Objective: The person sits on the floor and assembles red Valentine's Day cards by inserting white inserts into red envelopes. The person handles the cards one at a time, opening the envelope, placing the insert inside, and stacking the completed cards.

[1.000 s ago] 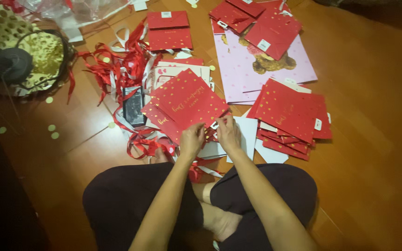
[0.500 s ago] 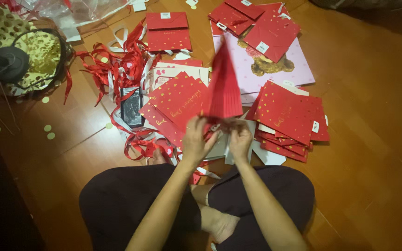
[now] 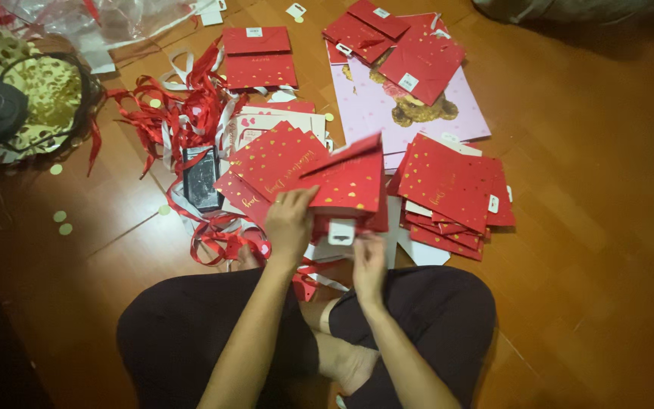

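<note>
Hands both clamped on one red heart-print gift bag [image 3: 350, 182] above the lap, left hand [image 3: 289, 223] on its side, right hand [image 3: 369, 257] underneath; finished-looking stack of red bags [image 3: 452, 189] lies right, loose ribbons [image 3: 183, 121] left.

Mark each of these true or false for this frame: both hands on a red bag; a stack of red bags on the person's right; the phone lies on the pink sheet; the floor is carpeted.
1. Both hands hold a red bag: true; left hand and right hand grip it.
2. A stack of red bags lies to the person's right: true.
3. The phone lies on the pink sheet: false; it lies among red ribbons, left of the sheet.
4. The floor is carpeted: false; it is wood.
</note>
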